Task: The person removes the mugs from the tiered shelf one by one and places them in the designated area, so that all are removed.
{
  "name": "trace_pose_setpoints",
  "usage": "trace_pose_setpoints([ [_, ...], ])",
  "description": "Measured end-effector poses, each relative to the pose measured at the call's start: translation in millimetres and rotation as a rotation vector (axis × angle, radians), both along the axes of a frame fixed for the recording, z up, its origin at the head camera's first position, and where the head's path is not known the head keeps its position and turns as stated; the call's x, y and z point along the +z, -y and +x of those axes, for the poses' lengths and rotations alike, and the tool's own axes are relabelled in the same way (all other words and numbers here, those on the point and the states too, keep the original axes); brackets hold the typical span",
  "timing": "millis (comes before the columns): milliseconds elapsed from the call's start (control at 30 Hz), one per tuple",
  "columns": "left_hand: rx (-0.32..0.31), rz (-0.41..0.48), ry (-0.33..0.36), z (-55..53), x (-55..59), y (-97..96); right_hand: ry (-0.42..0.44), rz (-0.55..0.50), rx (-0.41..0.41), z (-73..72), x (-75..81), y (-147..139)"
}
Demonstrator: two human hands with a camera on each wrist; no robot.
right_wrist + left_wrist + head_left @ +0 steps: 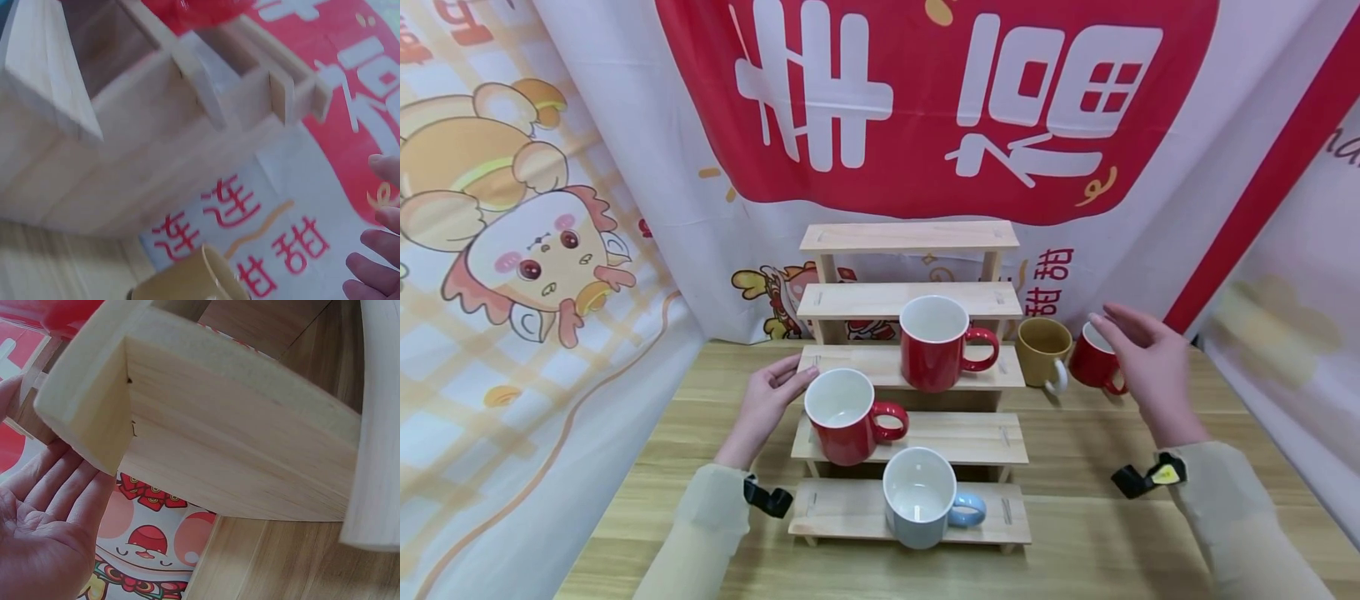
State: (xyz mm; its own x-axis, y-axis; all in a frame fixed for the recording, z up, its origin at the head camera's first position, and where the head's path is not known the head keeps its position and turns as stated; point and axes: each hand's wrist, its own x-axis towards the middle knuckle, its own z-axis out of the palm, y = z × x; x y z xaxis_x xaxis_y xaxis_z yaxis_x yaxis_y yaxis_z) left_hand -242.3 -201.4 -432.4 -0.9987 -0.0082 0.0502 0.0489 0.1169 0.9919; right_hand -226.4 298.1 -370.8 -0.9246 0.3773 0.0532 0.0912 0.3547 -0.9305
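My left hand [765, 407] rests at the left edge of a stepped wooden rack [977, 435]. In the left wrist view its extended fingers touch the rack's side. Nearest to it is a red mug [844, 433] on the second step from the bottom. Another red mug [931, 360] stands on the third step, and a pale blue mug [912, 521] on the bottom one. My right hand [1156, 379] is over a third red mug [1086, 362] on the table, partly hiding it. In the right wrist view its fingers [378, 275] are loosely extended with nothing visible between them.
A mustard-yellow mug [1036, 354] with a white handle stands on the wooden table [1075, 533] between the rack and the right-hand red mug. Printed cloth [625, 133] encloses the back and sides. The rack's top two boards [910, 237] rise behind the mugs.
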Motion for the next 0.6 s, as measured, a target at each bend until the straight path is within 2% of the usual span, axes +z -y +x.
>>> trace_pose_setpoints([
  [100, 0.0, -0.006, 0.009, -0.4, 0.1, -0.1, -0.016, 0.01, 0.041, 2.8, 8.0, 11],
  [367, 0.002, -0.025, 0.019, -1.0, 0.5, 0.0, -0.125, 0.106, 0.144, 14.7, 21.0, 40],
  [600, -0.004, -0.018, 0.015, -0.2, 1.1, 0.3, -0.197, 0.091, 0.26, 26.8, 31.5, 66],
])
